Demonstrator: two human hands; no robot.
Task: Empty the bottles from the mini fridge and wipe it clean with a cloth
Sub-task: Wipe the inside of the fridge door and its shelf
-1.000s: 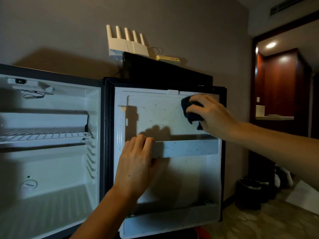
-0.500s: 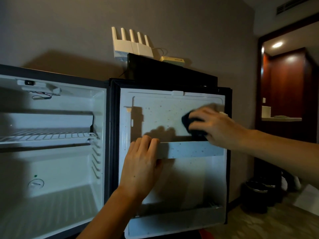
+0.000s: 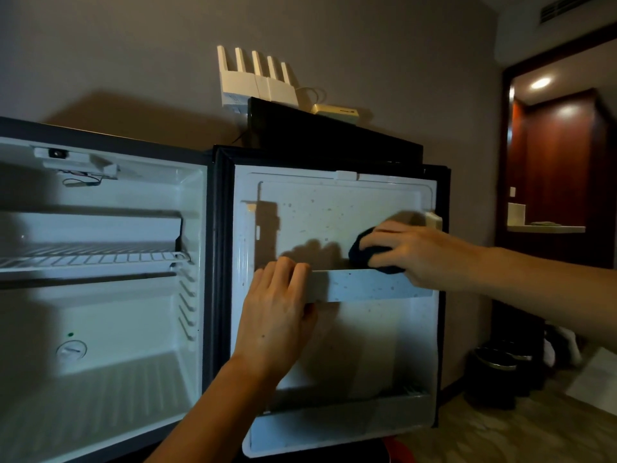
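Right hand (image 3: 420,252) grips a dark cloth (image 3: 370,253) against the open fridge door (image 3: 317,222); left hand (image 3: 277,309) grips the door shelf rail (image 3: 367,285).

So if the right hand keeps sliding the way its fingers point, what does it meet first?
Probably nothing soon: the right hand, gripping the dark cloth, points left across bare door liner; the liner's left ridge comes first.

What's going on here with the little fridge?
A person is cleaning an emptied mini fridge. Its door stands open. The right hand presses a dark cloth against the speckled inner door panel, just above the upper door shelf. The left hand grips that shelf's left end. No bottles are visible inside.
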